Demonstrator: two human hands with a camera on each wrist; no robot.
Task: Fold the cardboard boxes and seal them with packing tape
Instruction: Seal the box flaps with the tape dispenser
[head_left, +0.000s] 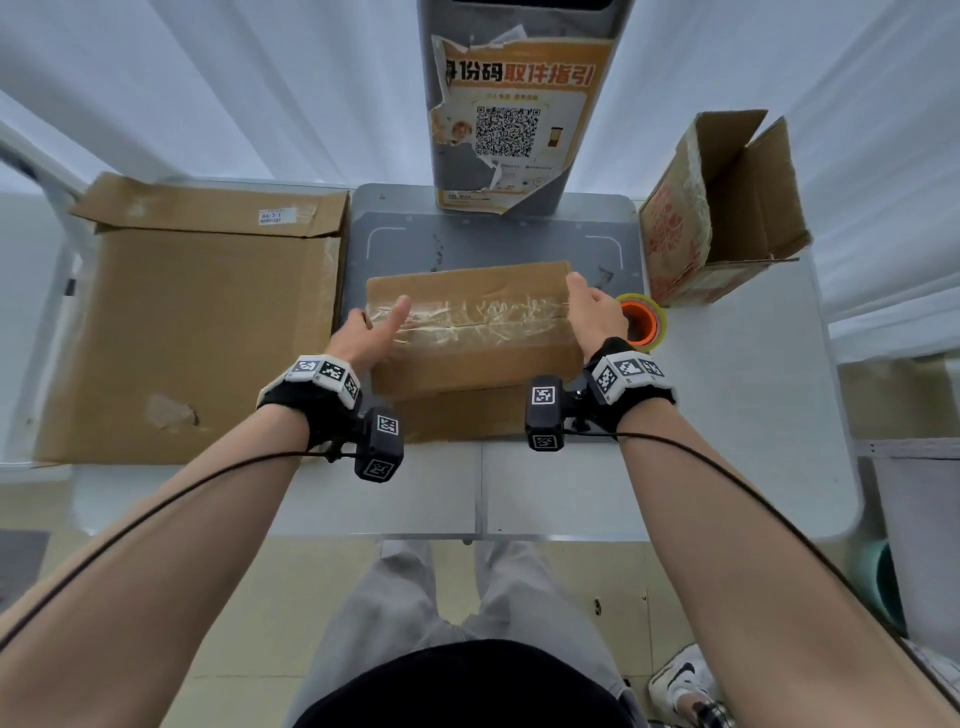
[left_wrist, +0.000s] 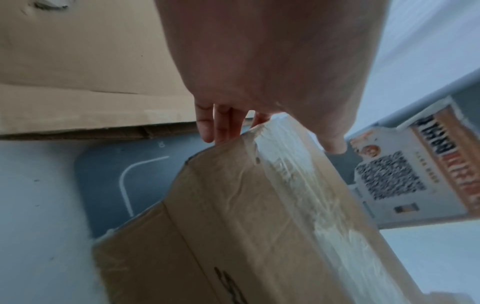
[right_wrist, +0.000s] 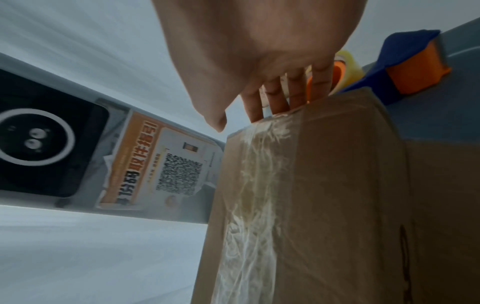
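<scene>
A small cardboard box (head_left: 467, 358) with wrinkled clear tape (head_left: 483, 319) along its top seam sits on the grey platform (head_left: 395, 228) at the table's middle. My left hand (head_left: 382, 319) grips its left end, thumb lying on the tape. Its fingers (left_wrist: 218, 127) reach down the end face. My right hand (head_left: 582, 306) grips the right end. Those fingers (right_wrist: 275, 98) run down behind the edge, the thumb just above the top. A roll of packing tape (head_left: 641, 319) with an orange core lies just right of my right hand.
A large flattened carton (head_left: 197, 322) lies to the left. An open box (head_left: 727, 208) with raised flaps stands at the back right. A grey post with a torn QR poster (head_left: 514, 114) rises behind the platform. A blue and orange piece (right_wrist: 405, 67) lies beside the roll.
</scene>
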